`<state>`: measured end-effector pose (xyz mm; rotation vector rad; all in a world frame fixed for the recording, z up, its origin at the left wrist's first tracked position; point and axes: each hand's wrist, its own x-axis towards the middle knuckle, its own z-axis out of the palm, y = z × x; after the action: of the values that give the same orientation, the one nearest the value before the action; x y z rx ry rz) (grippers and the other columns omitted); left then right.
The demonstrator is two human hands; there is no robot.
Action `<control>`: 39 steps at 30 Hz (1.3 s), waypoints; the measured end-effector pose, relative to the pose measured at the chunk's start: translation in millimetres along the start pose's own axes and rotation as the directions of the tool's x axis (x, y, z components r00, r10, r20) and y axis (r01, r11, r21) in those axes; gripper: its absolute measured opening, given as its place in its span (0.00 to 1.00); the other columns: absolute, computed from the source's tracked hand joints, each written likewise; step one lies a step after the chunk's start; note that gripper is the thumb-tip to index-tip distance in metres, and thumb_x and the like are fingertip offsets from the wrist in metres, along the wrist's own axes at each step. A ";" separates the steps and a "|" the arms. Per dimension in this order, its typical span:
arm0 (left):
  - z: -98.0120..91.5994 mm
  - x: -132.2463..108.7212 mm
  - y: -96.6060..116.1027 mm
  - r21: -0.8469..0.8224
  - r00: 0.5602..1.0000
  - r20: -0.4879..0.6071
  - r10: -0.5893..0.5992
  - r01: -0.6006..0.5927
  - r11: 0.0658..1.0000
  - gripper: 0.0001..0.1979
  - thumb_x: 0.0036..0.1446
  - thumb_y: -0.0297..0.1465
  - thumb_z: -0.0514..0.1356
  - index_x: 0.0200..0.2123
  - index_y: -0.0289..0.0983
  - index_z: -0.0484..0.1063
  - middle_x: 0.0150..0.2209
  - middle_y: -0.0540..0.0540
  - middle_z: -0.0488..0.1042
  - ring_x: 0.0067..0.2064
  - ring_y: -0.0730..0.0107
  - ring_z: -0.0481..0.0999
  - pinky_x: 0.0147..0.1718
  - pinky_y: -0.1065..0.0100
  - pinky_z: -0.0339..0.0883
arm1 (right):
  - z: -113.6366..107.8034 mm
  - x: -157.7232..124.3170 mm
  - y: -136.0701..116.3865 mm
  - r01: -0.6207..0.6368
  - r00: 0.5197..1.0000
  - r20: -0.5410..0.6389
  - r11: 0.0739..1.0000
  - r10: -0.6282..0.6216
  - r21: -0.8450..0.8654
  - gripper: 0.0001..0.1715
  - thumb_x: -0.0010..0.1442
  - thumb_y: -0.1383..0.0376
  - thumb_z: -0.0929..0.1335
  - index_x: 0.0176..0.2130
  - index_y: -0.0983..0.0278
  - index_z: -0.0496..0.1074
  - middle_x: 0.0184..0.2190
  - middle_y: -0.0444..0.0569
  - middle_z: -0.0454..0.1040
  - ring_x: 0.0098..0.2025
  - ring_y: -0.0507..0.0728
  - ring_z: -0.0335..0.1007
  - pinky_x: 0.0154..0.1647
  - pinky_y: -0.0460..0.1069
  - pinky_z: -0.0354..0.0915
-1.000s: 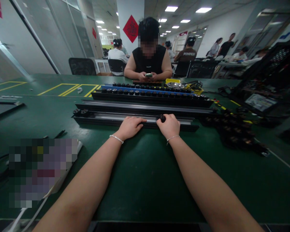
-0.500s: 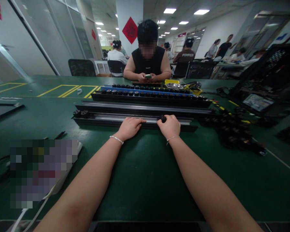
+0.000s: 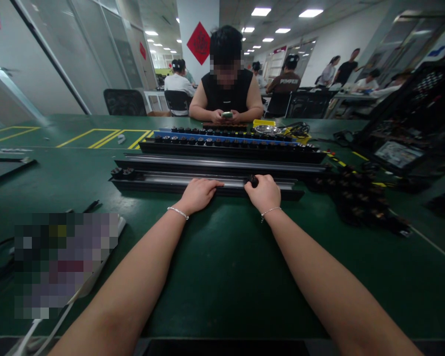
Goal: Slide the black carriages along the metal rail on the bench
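Observation:
Nearest to me on the green table lies a long black rail with a light channel along its length. My left hand rests over the rail's near edge left of its middle, with the fingers reaching across the channel and holding it. Farther right, my right hand is closed around a small black round part at the same channel; the part's underside is hidden. Several similar black parts sit at the rail's left end.
Behind lie another black rail and rails lined with black parts. A heap of dark parts is at right, near an open black case. A blurred-out item with cables lies front left. Across the table a person holds a phone.
My right hand has shifted slightly to the right along the rail with the small black part. My left hand has stayed in place on the rail.

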<state>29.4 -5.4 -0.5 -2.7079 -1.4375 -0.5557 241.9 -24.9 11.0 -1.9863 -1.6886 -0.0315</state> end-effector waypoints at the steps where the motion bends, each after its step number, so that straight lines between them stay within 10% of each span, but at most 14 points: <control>1: -0.4 0.0 0.0 0.003 1.000 0.003 0.002 -0.002 1.000 0.17 0.61 0.30 0.48 0.51 0.48 0.67 0.48 0.52 0.75 0.49 0.66 0.72 0.46 0.62 0.60 | 0.4 -0.3 0.8 0.001 1.000 -0.013 1.000 -0.001 -0.008 0.20 0.55 0.57 0.60 0.40 0.64 0.74 0.40 0.53 0.70 0.41 0.58 0.67 0.43 0.52 0.59; 39: 0.8 -0.7 -1.8 0.012 1.000 0.004 0.001 -0.001 1.000 0.17 0.62 0.31 0.48 0.52 0.48 0.67 0.49 0.52 0.74 0.49 0.67 0.72 0.46 0.63 0.61 | -2.6 6.2 25.1 -0.080 0.993 -0.091 0.997 0.078 -0.019 0.21 0.52 0.57 0.61 0.39 0.64 0.75 0.37 0.53 0.70 0.41 0.60 0.66 0.46 0.54 0.58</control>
<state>27.8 -4.7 -1.7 -2.7025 -1.4351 -0.5394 267.3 -22.3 6.0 -2.0356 -1.5582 -0.1114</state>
